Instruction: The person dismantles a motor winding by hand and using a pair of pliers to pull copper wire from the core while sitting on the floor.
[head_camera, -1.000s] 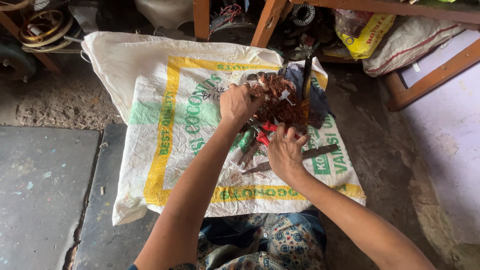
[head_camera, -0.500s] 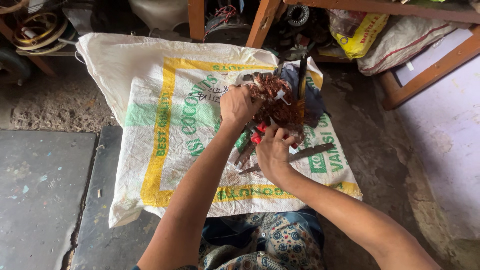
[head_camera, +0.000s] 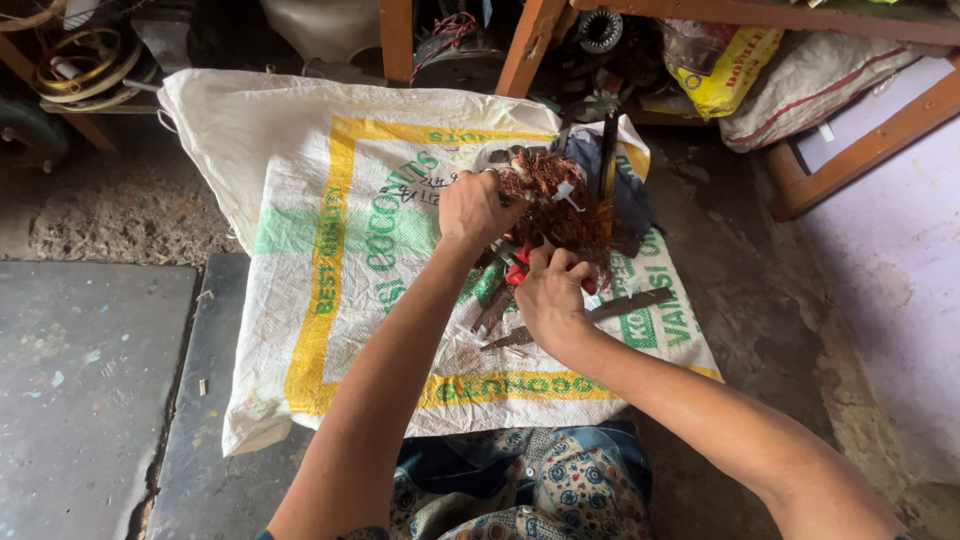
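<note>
A tangle of copper wire (head_camera: 560, 205) lies on a white woven sack (head_camera: 330, 230) with yellow and green print, spread on the floor. My left hand (head_camera: 475, 208) grips the left side of the wire bundle. My right hand (head_camera: 548, 295) is closed around a red-handled cutting tool (head_camera: 520, 265) whose jaws point into the bundle's lower edge. A dark metal part (head_camera: 608, 160) stands upright behind the wire.
Flat metal tools (head_camera: 630, 305) lie on the sack by my right hand. Wooden bench legs (head_camera: 525, 45), wire coils (head_camera: 80, 65) and filled bags (head_camera: 720, 70) line the back. A wooden frame (head_camera: 860, 150) stands at right. Dark stone slabs (head_camera: 90, 380) lie at left.
My right hand has moved up from the sack to the lower edge of the wire bundle with the red-handled tool. My left hand keeps its hold on the bundle.
</note>
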